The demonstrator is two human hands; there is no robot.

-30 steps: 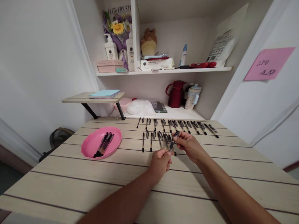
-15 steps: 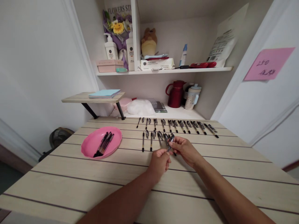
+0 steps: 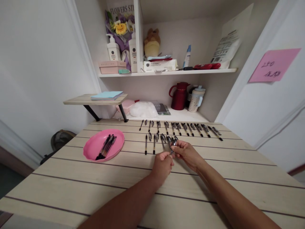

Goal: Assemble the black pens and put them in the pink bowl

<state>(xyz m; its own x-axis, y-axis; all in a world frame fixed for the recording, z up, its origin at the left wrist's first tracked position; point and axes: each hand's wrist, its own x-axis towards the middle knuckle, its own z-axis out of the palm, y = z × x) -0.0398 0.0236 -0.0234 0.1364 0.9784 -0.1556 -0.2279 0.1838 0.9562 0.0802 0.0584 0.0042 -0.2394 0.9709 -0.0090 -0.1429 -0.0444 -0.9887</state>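
Note:
Both hands meet on one dark pen (image 3: pixel 174 142) with a clear, shiny cap end, held over the near row. My left hand (image 3: pixel 162 165) is closed round its lower end, which the fingers hide. With thumb and fingers my right hand (image 3: pixel 188 154) pinches the pen near the cap end; I cannot tell whether the cap is seated. Just beyond the hands, a near row has a pen (image 3: pixel 146 145) with its cap (image 3: pixel 150 137) lying apart beside it, then several more, partly covered by the fingers. Farther back runs a longer row of pens and caps (image 3: pixel 179 128).
On the left of the slatted table (image 3: pixel 95 194) sits a pink dish (image 3: pixel 120 143) with several capped-looking black pens (image 3: pixel 106 147). A small raised shelf (image 3: pixel 78 100) carries blue paper (image 3: pixel 106 95). Behind stand a red jug (image 3: pixel 179 97) and a pale cup (image 3: pixel 196 100).
The pen's cap end and my right fingers have shifted very slightly down, toward my left hand. Both hands keep their grip; the rows and dish are unchanged.

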